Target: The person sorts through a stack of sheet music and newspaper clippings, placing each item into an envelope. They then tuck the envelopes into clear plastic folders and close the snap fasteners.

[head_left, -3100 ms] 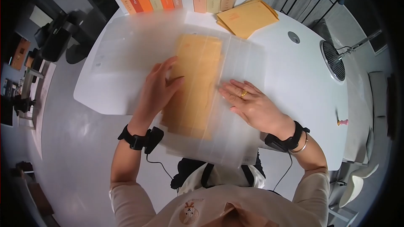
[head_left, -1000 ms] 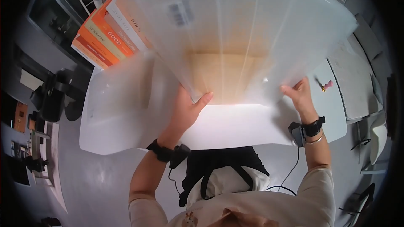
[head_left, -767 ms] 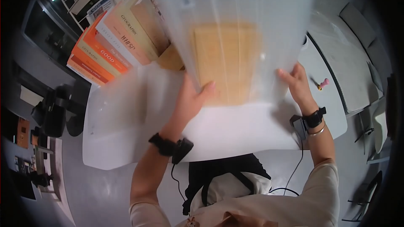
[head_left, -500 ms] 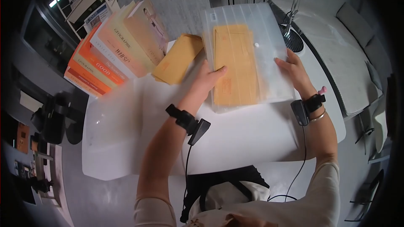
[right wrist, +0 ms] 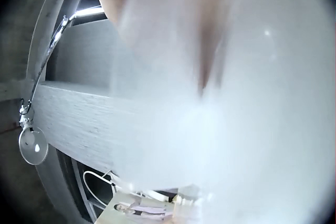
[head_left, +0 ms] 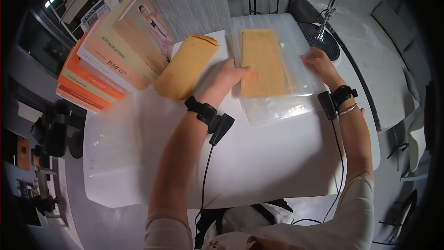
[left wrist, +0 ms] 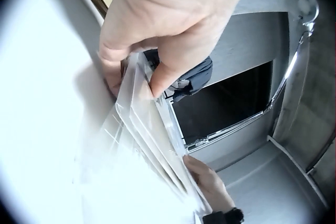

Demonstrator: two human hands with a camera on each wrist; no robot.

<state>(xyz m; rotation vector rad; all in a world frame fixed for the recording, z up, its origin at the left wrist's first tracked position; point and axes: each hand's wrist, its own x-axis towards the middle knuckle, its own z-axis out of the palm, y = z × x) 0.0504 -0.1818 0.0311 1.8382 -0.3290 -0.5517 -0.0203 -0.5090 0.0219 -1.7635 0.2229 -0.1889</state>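
Note:
A clear plastic folder [head_left: 300, 71] with a tan envelope [head_left: 263, 62] showing through it is held at the table's right back. My left hand [head_left: 230, 75] pinches its left edge, thumb on top; in the left wrist view the left hand [left wrist: 168, 24] has thumb and fingers on either side of the layered folder [left wrist: 152, 124]. At its right edge my right hand [head_left: 322, 66] grips the folder, thumb over the front. The right wrist view is blurred, with the translucent folder [right wrist: 262, 129] covering much of the hand.
Several tan envelopes [head_left: 187, 67] lie left of the folder, beside a row of upright books [head_left: 115, 55]. Another clear folder [head_left: 113, 139] lies on the white table [head_left: 259, 166] at the left. A lamp base [head_left: 317, 37] stands behind the right hand.
The folder was flat before me, then lifted high and tilted; now it is lowered toward the table's back right. Both hands moved with it, and the left hand now grips its edge.

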